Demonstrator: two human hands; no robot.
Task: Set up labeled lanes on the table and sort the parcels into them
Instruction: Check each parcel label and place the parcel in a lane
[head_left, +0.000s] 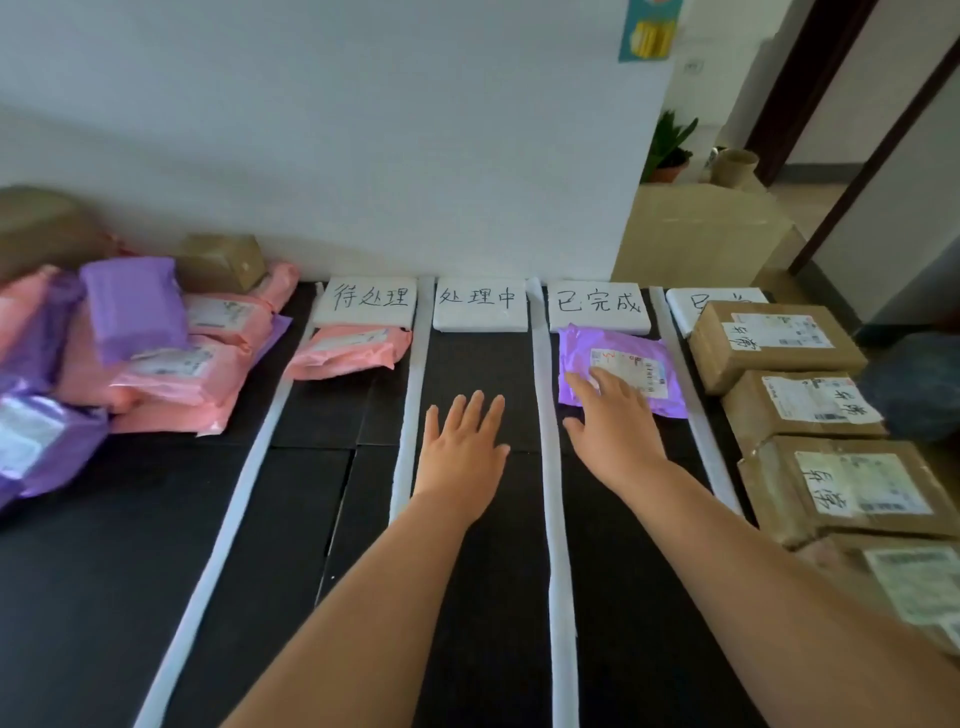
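White foam strips (549, 415) split the black table (291, 519) into lanes, each headed by a handwritten white label block (480, 304). A pink parcel (348, 351) lies in the first lane. In the third lane lies a purple parcel (631, 364), and the straight fingers of my right hand (610, 421) rest on its near left corner. My left hand (462, 447) hovers flat over the second lane, holding nothing. Several cardboard boxes (779, 343) fill the fourth lane.
A heap of pink and purple parcels (130, 343) sits at the table's left, with a small brown box (223, 260) behind it by the white wall. Past the table's right end are a large carton (701, 234) and potted plants (670, 150).
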